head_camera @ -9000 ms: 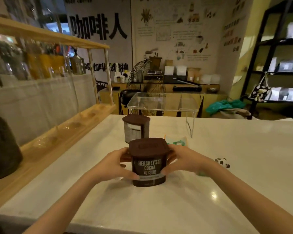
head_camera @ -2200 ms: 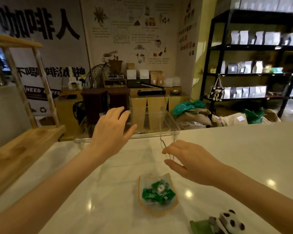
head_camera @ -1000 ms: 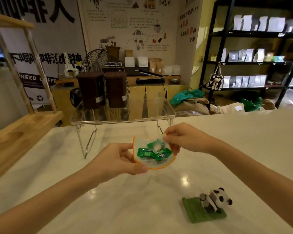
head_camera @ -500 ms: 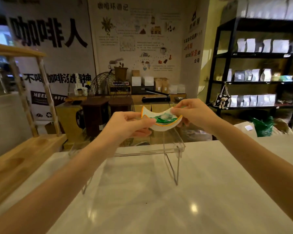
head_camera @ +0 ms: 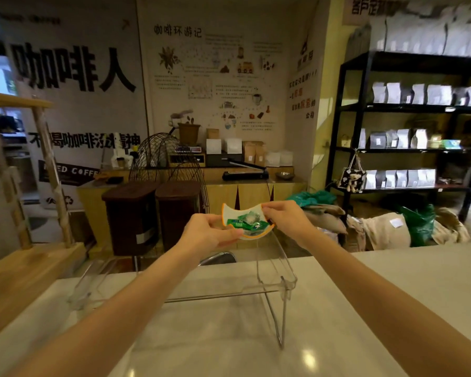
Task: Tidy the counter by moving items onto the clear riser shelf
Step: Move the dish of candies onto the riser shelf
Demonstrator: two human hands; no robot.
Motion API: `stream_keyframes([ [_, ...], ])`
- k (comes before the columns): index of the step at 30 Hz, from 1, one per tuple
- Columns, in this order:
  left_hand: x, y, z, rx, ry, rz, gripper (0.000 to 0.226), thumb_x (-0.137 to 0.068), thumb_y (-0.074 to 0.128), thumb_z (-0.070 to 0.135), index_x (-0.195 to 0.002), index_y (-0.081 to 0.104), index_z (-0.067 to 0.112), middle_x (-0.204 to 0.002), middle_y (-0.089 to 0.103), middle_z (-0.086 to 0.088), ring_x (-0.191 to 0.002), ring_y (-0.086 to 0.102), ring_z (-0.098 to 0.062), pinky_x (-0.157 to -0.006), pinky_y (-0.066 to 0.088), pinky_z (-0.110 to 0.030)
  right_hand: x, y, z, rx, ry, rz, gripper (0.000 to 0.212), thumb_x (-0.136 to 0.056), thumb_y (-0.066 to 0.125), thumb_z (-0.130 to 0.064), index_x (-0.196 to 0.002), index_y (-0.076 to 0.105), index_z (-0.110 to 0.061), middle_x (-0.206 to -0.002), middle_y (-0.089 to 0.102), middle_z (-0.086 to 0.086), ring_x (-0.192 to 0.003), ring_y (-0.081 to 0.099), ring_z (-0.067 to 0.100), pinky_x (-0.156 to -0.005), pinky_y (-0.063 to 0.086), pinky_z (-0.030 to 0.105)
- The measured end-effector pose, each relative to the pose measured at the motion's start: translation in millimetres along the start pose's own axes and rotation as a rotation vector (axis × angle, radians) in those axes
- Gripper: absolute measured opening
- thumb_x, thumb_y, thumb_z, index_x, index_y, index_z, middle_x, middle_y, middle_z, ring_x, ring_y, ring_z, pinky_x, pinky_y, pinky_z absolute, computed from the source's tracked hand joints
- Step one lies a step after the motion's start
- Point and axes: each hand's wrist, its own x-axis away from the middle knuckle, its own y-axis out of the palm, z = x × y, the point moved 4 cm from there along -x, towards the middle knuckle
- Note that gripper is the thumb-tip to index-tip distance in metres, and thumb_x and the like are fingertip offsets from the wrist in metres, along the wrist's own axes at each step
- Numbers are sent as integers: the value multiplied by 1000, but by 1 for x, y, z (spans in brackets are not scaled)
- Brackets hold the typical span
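I hold a small white dish with an orange rim [head_camera: 246, 223], filled with green-wrapped candies, over the right part of the clear riser shelf [head_camera: 284, 278]. My left hand [head_camera: 210, 232] grips its near left edge and my right hand [head_camera: 282, 217] pinches its right corner. Whether the dish touches the shelf I cannot tell. Two brown cocoa tubs [head_camera: 132, 216] [head_camera: 178, 213] stand side by side on the left part of the riser.
The riser stands on a pale marble counter [head_camera: 365, 308]. A wooden rack [head_camera: 25, 270] runs along the left edge. Behind the counter are a wire fan cage [head_camera: 163, 159], a wooden sideboard, sacks on the floor and a black shelving unit [head_camera: 408, 131] at right.
Both hands picked the candy dish up from the counter and carried it up and forward over the riser; in the last half second it has sunk slightly toward the shelf top.
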Motion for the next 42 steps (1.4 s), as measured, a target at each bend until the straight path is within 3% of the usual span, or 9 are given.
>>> stream_keyframes([
  [5, -9, 3, -9, -77, -44, 6, 34, -72, 73, 6, -104, 64, -1, -104, 70, -17, -95, 68, -26, -71, 58, -24, -6, 7, 6, 10, 33, -33, 33, -93, 47, -20, -123, 58, -10, -125, 63, 10, -106, 60, 20, -93, 51, 35],
  [14, -20, 4, -15, -111, -71, 50, 31, -76, 70, 11, -102, 65, -5, -105, 69, -19, -89, 68, -24, -81, 57, -34, -10, 10, 11, 31, 82, -78, 38, -94, 44, -22, -130, 49, -12, -134, 55, 9, -116, 54, 21, -99, 47, 37],
  [20, -21, 4, -15, -209, -49, 21, 33, -79, 67, 18, -104, 64, -2, -92, 68, -13, -82, 66, -21, -86, 56, -43, -9, 11, 13, 12, 117, -113, 38, -96, 40, -25, -132, 48, -15, -132, 56, 8, -110, 53, 19, -89, 45, 32],
  [22, -21, 3, -13, -272, -48, 21, 32, -80, 67, 20, -103, 64, -2, -87, 67, -11, -76, 66, -21, -81, 59, -43, -9, 10, 12, 31, 131, -121, 39, -96, 38, -27, -132, 48, -14, -132, 56, 8, -112, 52, 21, -87, 45, 34],
  [25, -19, 3, -5, -410, -33, 23, 32, -82, 65, 24, -102, 64, 0, -73, 64, -7, -54, 63, -15, -57, 60, -27, -4, 6, 11, 71, 120, -141, 41, -96, 38, -30, -129, 50, -11, -128, 58, 11, -106, 53, 21, -78, 47, 32],
  [27, -15, 3, 3, -555, 42, 44, 33, -85, 59, 28, -103, 63, 1, -72, 62, -5, -49, 59, -12, -54, 56, -27, 5, -1, 8, 96, 92, -133, 39, -95, 39, -29, -126, 52, -9, -126, 58, 13, -106, 53, 23, -81, 47, 33],
  [30, -6, 7, 17, -788, 203, 68, 40, -89, 52, 33, -114, 59, 3, -98, 64, -11, -73, 59, -17, -64, 50, -32, 29, -15, 1, 192, 27, -105, 38, -95, 40, -27, -128, 50, -10, -130, 56, 11, -117, 52, 24, -98, 43, 37],
  [36, 19, 25, 25, -1103, 350, -19, 55, -90, 45, 40, -138, 35, 14, -143, 40, -9, -128, 40, -25, -101, 40, -42, 122, -35, -7, 329, -177, -156, 55, -90, 51, -33, -140, 33, -22, -141, 46, 1, -125, 45, 15, -101, 41, 31],
  [42, 62, 44, 19, -1231, 528, -25, 59, -91, 36, 46, -143, 21, 22, -155, 20, -6, -143, 15, -23, -114, 23, -44, 204, -58, 6, 587, -270, -211, 59, -88, 47, -46, -142, 24, -32, -149, 33, -10, -134, 28, 7, -109, 28, 27],
])
